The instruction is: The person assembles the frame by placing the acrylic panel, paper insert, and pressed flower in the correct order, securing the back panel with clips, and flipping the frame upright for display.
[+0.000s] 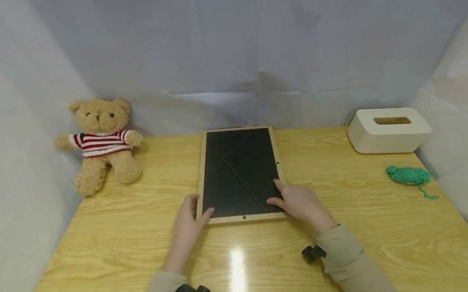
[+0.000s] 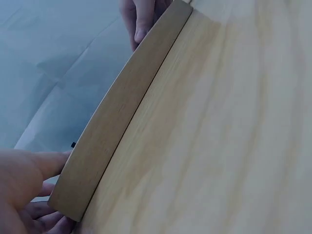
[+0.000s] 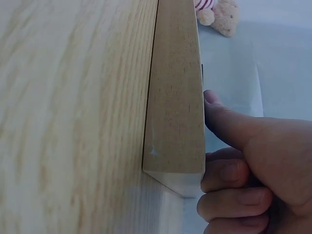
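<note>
Black board (image 1: 220,183) in a pale wooden frame (image 1: 223,219) rests mid-table (image 1: 114,245), between both hands; even pressure at its near corners should keep it steady. The left hand (image 1: 189,221) grips one corner, thumb over the top; the right hand (image 1: 303,202) holds the other, fingers curled against its side. The slanted outline (image 1: 243,183) could be a clear strip; I cannot tell. Farther out: teddy bear (image 1: 103,141), white box (image 1: 384,136), green yarn (image 1: 409,175).

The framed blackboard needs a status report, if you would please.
Left hand grips near-left corner, right hand near-right corner. Blackboard flat on table, thin strip slantwise on it. Teddy bear, yarn, white box stand apart.
</note>
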`<act>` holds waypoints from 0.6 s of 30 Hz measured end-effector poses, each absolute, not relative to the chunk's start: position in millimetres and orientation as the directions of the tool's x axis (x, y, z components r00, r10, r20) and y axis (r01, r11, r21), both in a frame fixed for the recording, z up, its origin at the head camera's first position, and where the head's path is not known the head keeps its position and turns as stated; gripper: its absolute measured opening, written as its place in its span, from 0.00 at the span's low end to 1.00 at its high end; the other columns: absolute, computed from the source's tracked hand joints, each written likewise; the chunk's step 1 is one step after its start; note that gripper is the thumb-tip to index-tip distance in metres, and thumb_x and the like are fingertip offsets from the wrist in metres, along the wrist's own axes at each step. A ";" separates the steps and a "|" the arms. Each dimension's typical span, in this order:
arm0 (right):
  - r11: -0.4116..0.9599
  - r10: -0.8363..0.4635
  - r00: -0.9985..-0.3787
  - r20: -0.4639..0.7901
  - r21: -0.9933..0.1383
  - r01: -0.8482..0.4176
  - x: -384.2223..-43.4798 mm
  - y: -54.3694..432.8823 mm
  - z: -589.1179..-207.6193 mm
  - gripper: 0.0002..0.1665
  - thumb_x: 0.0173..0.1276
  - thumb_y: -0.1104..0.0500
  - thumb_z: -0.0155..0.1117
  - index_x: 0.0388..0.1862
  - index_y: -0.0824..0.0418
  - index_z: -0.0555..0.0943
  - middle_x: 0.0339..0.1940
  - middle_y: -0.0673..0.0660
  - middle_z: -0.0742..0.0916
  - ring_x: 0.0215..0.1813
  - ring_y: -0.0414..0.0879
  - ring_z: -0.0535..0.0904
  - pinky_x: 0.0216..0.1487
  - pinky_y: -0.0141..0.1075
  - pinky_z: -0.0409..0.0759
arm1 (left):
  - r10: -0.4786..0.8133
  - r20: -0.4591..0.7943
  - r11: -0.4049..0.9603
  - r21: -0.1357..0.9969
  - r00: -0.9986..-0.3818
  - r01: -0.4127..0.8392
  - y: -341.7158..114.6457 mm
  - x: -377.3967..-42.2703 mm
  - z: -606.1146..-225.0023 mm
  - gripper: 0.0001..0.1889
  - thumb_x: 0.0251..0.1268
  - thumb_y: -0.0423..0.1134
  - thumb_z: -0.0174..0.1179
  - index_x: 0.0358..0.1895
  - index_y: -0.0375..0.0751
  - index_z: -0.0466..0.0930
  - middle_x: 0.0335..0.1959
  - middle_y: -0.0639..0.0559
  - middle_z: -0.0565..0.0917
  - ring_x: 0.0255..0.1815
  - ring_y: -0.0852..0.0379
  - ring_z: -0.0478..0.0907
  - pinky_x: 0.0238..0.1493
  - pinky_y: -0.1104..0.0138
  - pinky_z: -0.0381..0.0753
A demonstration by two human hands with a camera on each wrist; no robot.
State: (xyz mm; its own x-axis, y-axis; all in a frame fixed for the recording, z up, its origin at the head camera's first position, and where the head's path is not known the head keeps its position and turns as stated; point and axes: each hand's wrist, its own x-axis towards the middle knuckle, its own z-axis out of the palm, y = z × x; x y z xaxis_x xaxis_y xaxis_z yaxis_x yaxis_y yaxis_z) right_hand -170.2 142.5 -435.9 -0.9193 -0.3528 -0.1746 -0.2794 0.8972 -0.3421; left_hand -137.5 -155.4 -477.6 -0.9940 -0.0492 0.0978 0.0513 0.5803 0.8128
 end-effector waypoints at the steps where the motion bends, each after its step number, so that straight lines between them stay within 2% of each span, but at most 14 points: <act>1: 0.897 -0.351 -0.920 -0.175 -0.345 -0.277 -170.1 142.6 -435.8 0.45 0.68 0.36 0.54 0.74 0.60 0.59 0.06 0.49 0.66 0.11 0.39 0.51 0.13 0.31 0.50 | -0.080 0.113 0.565 0.823 -0.990 0.048 -154.2 -135.9 -478.1 0.25 0.60 0.40 0.67 0.56 0.32 0.70 0.57 0.34 0.75 0.59 0.38 0.71 0.57 0.49 0.74; 4: 0.895 -0.351 -0.920 -0.174 -0.351 -0.275 -169.9 143.1 -436.5 0.45 0.68 0.36 0.54 0.74 0.60 0.59 0.06 0.49 0.67 0.11 0.39 0.51 0.13 0.31 0.50 | -0.151 0.144 0.554 0.832 -0.978 0.037 -150.5 -131.1 -478.3 0.18 0.57 0.37 0.69 0.45 0.33 0.73 0.50 0.36 0.79 0.54 0.41 0.76 0.51 0.51 0.78; 6: 0.893 -0.352 -0.920 -0.172 -0.355 -0.276 -169.9 143.3 -436.7 0.45 0.68 0.36 0.55 0.74 0.61 0.59 0.06 0.49 0.67 0.11 0.40 0.52 0.13 0.32 0.51 | -0.181 0.152 0.547 0.837 -0.972 0.029 -148.8 -129.1 -477.3 0.17 0.55 0.36 0.70 0.43 0.33 0.74 0.47 0.36 0.81 0.50 0.42 0.78 0.48 0.51 0.79; 9: 0.890 -0.357 -0.919 -0.165 -0.359 -0.281 -170.0 143.5 -437.2 0.45 0.68 0.37 0.55 0.74 0.61 0.59 0.07 0.50 0.68 0.12 0.40 0.53 0.13 0.32 0.52 | -0.203 0.144 0.547 0.837 -0.969 0.010 -147.7 -127.9 -475.7 0.17 0.55 0.35 0.70 0.45 0.32 0.76 0.46 0.37 0.81 0.47 0.43 0.79 0.46 0.52 0.80; 12: 0.887 -0.360 -0.919 -0.164 -0.365 -0.282 -169.9 143.9 -437.4 0.45 0.68 0.37 0.55 0.74 0.61 0.59 0.07 0.50 0.68 0.12 0.40 0.53 0.13 0.32 0.52 | -0.203 0.131 0.550 0.835 -0.970 -0.002 -147.1 -127.7 -473.4 0.19 0.56 0.36 0.70 0.49 0.32 0.77 0.47 0.36 0.81 0.48 0.41 0.79 0.48 0.51 0.80; 18: 0.890 -0.353 -0.921 -0.165 -0.363 -0.276 -169.9 143.9 -438.9 0.46 0.67 0.37 0.56 0.75 0.61 0.58 0.06 0.49 0.67 0.11 0.39 0.52 0.13 0.31 0.52 | -0.208 0.158 0.568 0.823 -0.965 0.013 -144.4 -127.1 -469.7 0.18 0.54 0.35 0.71 0.47 0.31 0.79 0.46 0.36 0.81 0.47 0.42 0.79 0.46 0.51 0.80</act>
